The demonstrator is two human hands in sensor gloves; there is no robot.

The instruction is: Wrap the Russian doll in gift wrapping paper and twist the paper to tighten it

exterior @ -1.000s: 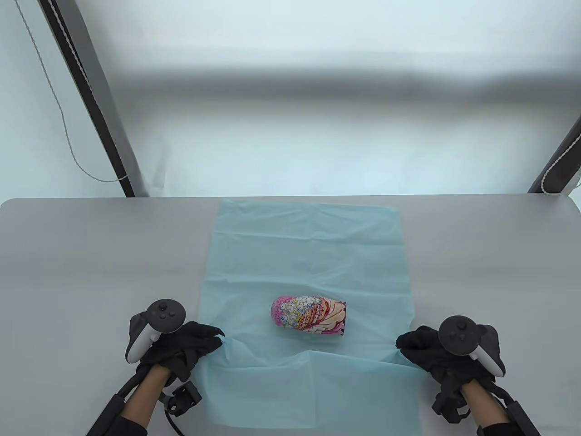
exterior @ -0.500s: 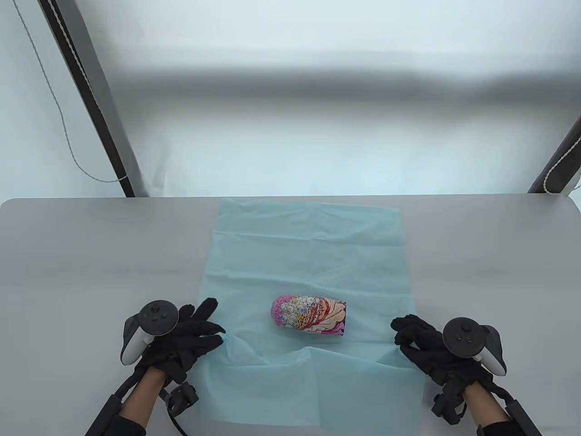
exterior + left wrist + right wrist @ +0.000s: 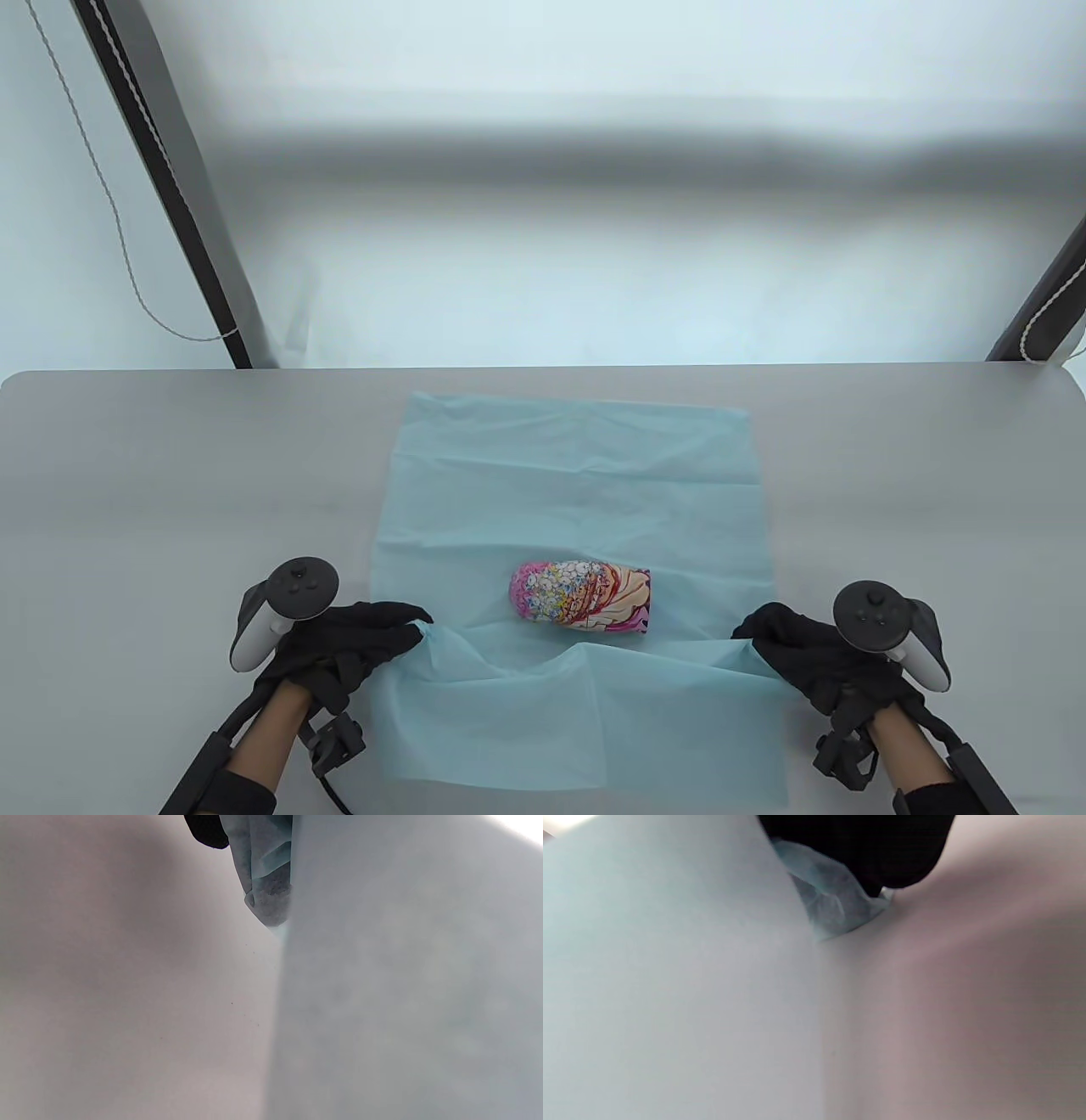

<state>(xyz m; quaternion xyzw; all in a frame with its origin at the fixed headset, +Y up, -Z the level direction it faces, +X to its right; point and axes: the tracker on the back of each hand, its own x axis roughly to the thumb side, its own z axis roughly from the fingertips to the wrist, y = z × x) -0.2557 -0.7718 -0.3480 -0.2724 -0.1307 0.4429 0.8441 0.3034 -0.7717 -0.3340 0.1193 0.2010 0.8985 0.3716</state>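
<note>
The Russian doll [image 3: 581, 597], painted in pink, yellow and white flowers, lies on its side on a light blue sheet of wrapping paper [image 3: 577, 484]. My left hand [image 3: 373, 638] pinches the paper's left edge, level with the doll. My right hand [image 3: 785, 643] pinches the right edge opposite. Between them the paper stands up in a ridge that touches the doll's near side. In the left wrist view a black fingertip [image 3: 208, 832] holds bunched paper [image 3: 267, 878]. In the right wrist view the gloved fingers [image 3: 882, 849] hold a crumpled bit of paper [image 3: 835, 904].
The grey table [image 3: 170, 475] runs wide on both sides of the paper. Its far edge lies just behind the sheet. Two dark slanted poles [image 3: 161, 187] with cords stand behind the table's back corners.
Half a second ago both hands had their fingers spread at the paper's edges; now they pinch it again. The sheet and doll have slid a little toward me, and the ridge reaches the doll.
</note>
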